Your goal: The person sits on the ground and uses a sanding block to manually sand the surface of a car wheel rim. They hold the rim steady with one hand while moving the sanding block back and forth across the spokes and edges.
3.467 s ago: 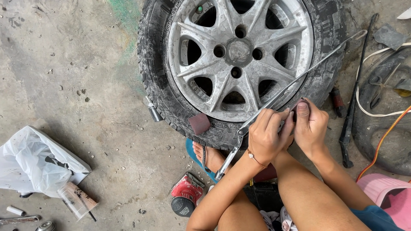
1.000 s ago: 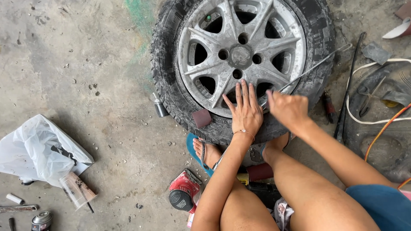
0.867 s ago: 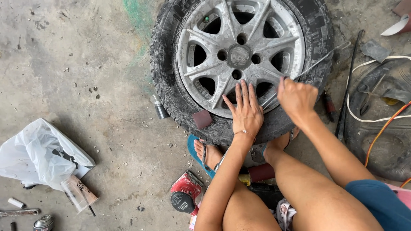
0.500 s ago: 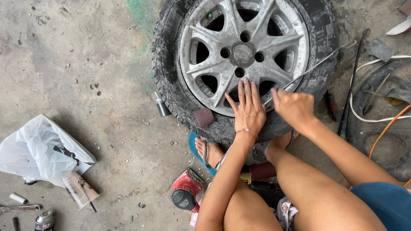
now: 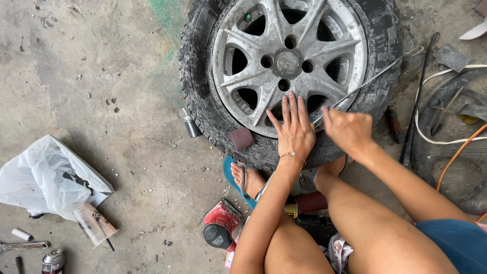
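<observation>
Pressing the left hand (image 5: 294,133) flat, fingers spread wide, on the tyre (image 5: 264,149) lying on the floor (image 5: 101,76), and curling the right hand (image 5: 349,130) half shut beside it near a thin rod (image 5: 375,76), holding it or not being unclear.

Tyre (image 5: 203,101) top cut off — right hand (image 5: 350,129) blurred, grip unclear
</observation>
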